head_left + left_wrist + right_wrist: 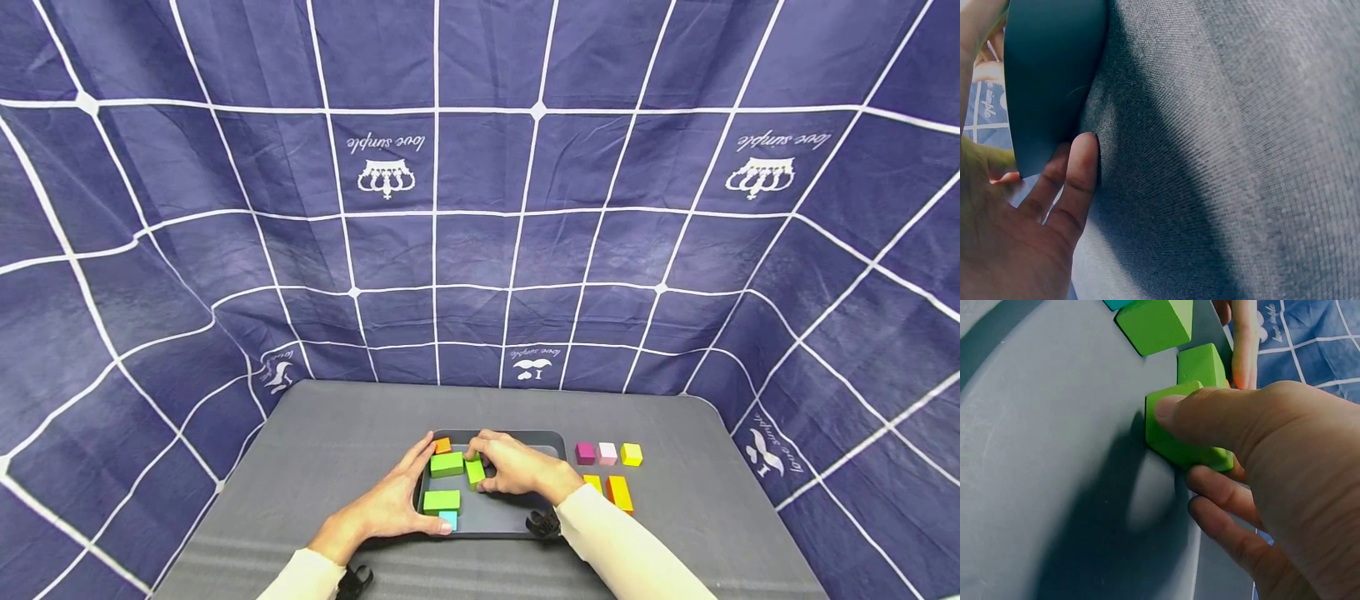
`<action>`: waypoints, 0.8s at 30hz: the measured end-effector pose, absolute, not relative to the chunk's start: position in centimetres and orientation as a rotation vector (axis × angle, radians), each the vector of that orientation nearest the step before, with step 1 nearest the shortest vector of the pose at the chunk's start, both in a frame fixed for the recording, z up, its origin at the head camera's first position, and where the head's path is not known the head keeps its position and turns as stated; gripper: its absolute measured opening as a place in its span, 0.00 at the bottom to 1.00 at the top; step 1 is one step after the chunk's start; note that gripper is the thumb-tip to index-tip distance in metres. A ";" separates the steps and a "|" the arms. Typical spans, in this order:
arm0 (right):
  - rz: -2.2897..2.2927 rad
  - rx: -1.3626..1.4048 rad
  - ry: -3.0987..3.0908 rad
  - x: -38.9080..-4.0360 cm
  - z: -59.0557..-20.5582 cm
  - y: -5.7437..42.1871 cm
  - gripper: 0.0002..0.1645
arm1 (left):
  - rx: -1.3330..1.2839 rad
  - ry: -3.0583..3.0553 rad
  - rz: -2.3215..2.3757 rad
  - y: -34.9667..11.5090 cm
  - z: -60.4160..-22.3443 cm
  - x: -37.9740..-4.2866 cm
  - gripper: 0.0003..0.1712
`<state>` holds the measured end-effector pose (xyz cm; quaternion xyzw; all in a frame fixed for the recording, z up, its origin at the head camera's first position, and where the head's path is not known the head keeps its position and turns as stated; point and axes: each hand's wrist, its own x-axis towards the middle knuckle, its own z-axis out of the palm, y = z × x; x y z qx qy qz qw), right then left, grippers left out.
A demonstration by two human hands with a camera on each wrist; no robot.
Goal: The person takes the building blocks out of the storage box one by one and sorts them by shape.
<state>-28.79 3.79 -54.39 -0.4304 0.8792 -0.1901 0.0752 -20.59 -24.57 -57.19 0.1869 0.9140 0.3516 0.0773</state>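
Note:
A dark grey tray (495,518) lies on the grey cloth surface. My left hand (390,502) grips its left end, thumb by the front corner and fingers along the outer wall (1054,94). Between the thumb and fingertips of my right hand (519,467) is a green block (1169,442), low inside the tray. Right beside it stands another green block (447,464), with an orange block (443,446) in the far left corner. Nearer the front are a third green block (442,502) and a light blue block (448,518), partly covered by my left thumb.
Right of the tray, a purple cube (585,453), a pale pink cube (607,453) and a yellow cube (632,454) form a row. Closer in are two yellow-orange blocks (620,493), one partly behind my right sleeve. Blue gridded cloth (480,250) hangs behind and at both sides.

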 end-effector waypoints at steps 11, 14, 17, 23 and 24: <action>-0.568 -1.328 2.645 -28.7 -54.6 4.2 0.28 | 0.553 2.734 1.056 -24.5 -57.1 -20.6 0.85; -0.582 -1.325 2.641 -28.6 -54.5 4.3 0.29 | 0.554 2.735 1.052 -24.5 -57.1 -20.6 0.85; -0.594 -1.311 2.635 -28.5 -54.4 4.4 0.30 | 0.561 2.740 1.047 -24.5 -56.9 -20.5 0.85; -0.617 -1.308 2.634 -28.6 -54.8 4.9 0.30 | 0.565 2.741 1.059 -24.4 -56.8 -20.3 0.85; -0.622 -1.309 2.635 -28.6 -54.9 5.0 0.31 | 0.564 2.744 1.059 -24.4 -56.9 -20.3 0.85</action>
